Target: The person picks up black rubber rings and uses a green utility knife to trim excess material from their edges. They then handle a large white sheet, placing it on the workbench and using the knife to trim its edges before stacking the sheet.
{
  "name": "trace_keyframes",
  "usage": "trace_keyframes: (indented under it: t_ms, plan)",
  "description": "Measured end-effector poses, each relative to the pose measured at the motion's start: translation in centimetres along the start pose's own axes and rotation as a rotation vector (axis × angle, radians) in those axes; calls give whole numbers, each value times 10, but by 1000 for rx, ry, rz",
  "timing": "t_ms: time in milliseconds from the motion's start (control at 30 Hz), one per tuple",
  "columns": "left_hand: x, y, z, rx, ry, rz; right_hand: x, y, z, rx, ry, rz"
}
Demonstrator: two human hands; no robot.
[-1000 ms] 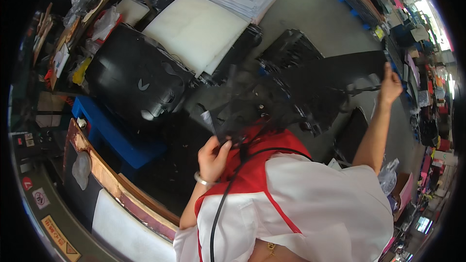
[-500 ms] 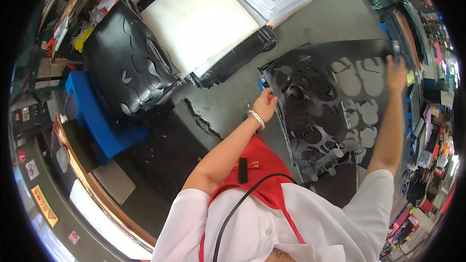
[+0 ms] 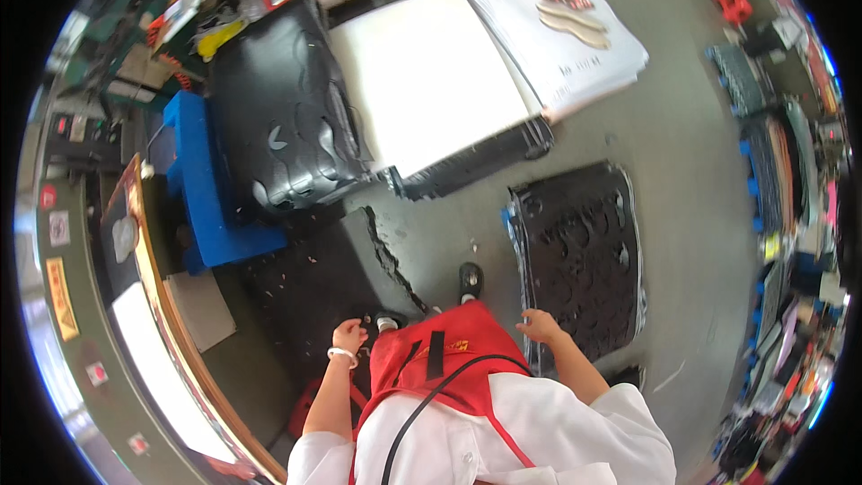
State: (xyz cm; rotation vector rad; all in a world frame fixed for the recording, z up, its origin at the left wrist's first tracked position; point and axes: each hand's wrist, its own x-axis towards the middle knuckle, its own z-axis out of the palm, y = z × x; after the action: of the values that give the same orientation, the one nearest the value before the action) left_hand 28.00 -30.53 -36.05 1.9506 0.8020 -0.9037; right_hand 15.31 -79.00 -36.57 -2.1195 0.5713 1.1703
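1. Black sheet material with shoe-sole cutouts (image 3: pixel 579 260) is seen lying flat on the grey floor (image 3: pixel 682 135), ahead of and slightly right of the person's body.
2. Its long axis is seen running away from the person, from the near edge by the right hand (image 3: pixel 539 325) toward the far edge near the white stack (image 3: pixel 431 81).
3. The right hand is held just beside the sheet's near left corner, almost touching it; the fingers are loosely curled and nothing is gripped.
4. The left hand (image 3: pixel 348 335) is held low on the other side of the red apron (image 3: pixel 449 350), well apart from the cutout sheet and above a darker black sheet (image 3: pixel 314 278) on the floor.
5. The left fingers are bent inward; whether anything is pinched cannot be told.
6. The right hand is judged the nearer one, with the sheet lying forward and to the right of it.
7. A shoe (image 3: pixel 470 280) is seen between the two black sheets.
8. A blue stand (image 3: pixel 202 198) carrying a pile of black sheets (image 3: pixel 287 117) is seen to the left.
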Motion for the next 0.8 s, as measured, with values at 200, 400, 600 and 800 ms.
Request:
trace_keyframes:
  t_ms: [200,400,600,800]
  plan:
    - [-60,-12,-48,-190,119,272,28,-149,-52,-109,249,-235]
    - [-127,-37,-127,171,490,759,15,-344,-11,-157,361,-622]
    - [-193,-89,-226,-29,766,748,-56,-516,116,-164,167,-973]
    - [-237,-120,-299,-90,1143,740,-113,-624,190,-146,41,-1271]
